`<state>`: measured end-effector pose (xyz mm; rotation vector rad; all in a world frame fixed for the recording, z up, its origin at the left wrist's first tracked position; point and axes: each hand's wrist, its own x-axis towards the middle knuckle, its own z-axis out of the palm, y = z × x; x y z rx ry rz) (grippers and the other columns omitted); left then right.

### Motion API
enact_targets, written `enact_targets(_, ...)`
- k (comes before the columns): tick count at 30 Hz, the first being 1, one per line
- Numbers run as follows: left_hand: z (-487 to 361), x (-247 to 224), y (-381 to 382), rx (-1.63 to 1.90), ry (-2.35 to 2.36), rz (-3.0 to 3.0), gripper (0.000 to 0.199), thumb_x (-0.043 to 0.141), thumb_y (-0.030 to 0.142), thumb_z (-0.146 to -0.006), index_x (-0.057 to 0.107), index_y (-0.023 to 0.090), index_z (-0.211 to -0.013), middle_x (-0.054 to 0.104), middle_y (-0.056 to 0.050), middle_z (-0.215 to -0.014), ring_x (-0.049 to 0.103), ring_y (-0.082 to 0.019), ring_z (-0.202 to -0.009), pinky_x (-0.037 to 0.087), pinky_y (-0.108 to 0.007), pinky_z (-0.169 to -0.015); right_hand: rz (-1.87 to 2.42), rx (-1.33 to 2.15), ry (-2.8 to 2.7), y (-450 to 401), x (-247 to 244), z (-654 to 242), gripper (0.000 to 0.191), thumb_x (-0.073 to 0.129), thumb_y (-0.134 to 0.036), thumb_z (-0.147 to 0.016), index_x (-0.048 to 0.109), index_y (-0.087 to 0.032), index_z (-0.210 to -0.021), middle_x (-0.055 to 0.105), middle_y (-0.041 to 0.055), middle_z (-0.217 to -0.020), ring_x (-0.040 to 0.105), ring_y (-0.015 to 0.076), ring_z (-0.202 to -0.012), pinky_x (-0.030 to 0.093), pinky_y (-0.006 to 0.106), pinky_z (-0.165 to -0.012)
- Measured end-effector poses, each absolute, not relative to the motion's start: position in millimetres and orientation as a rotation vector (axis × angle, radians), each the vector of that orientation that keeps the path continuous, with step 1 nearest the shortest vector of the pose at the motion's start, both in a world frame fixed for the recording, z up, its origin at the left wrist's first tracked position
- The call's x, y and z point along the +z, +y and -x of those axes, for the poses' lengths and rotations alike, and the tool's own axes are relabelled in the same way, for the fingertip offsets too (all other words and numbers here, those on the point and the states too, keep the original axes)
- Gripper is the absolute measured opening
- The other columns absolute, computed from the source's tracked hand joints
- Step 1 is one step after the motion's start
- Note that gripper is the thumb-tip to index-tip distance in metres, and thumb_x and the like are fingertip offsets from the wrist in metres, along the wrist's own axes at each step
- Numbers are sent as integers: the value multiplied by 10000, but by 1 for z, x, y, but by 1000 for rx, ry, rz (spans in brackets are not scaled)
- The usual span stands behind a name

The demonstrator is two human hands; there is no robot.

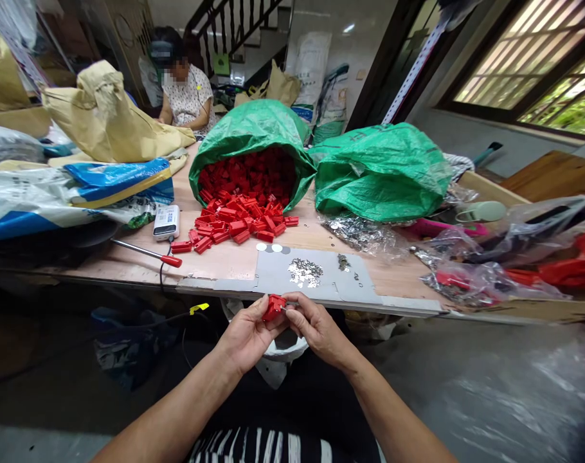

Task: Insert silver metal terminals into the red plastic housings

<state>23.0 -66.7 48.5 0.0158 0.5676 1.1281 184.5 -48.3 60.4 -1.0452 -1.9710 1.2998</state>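
A small red plastic housing is held by my left hand just in front of the table's edge, between thumb and fingers. My right hand is closed in a pinch at the housing's right side. A small shiny piece shows at its fingertips, too tiny to identify. Beyond my hands, a heap of thin silvery metal pieces lies on a grey sheet. A smaller pile of dark metal bits sits to its right. More red housings spill from a green woven sack.
Another green sack stands right of the first. A white power bank with a cable and a red-handled rod lie on the left. Plastic bags crowd the right. A white bucket is below my hands. Another person sits across.
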Motion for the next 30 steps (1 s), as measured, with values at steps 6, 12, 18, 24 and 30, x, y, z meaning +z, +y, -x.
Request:
enact_targets(6,-25,41,-70,1148,546,-26,177,492,145,-897,648,77,-849,724,-95,-833,704,-179,-791,518,-364,-912,1032,1381,-1861,-46,54,-182,280,426,-414,-939,539,-170,-1018,407,-60,-575,352,83,-514,289,216,-495)
enact_targets(12,-26,31,-72,1084,521,4,142,557,178,-871,641,70,-908,730,-123,-895,702,-227,-877,444,-453,-1003,1053,1532,-1696,-39,43,-186,369,419,-494,-921,557,-155,-875,368,-52,-595,295,70,-502,246,212,-458)
enact_targets(18,-24,15,-68,1076,652,43,126,608,205,-844,634,110,-923,731,-82,-834,707,-189,-801,462,-408,-960,1150,1374,-1841,-40,39,-186,377,445,-482,-912,507,-186,-1137,392,-56,-593,383,102,-550,316,226,-528)
enact_targets(24,-28,-5,-68,1019,790,102,132,665,240,-799,619,141,-873,732,-68,-800,705,-198,-796,483,-376,-894,1225,1213,-2006,-34,36,-179,262,572,-395,-853,543,-204,-1029,439,-66,-593,401,102,-544,310,221,-536)
enact_targets(30,-27,-9,-70,1048,753,146,137,702,211,-764,608,146,-841,733,-76,-817,699,-183,-768,492,-356,-874,1299,1073,-2133,-31,26,-174,153,617,-326,-811,526,-204,-828,566,-38,-697,478,115,-632,341,224,-591)
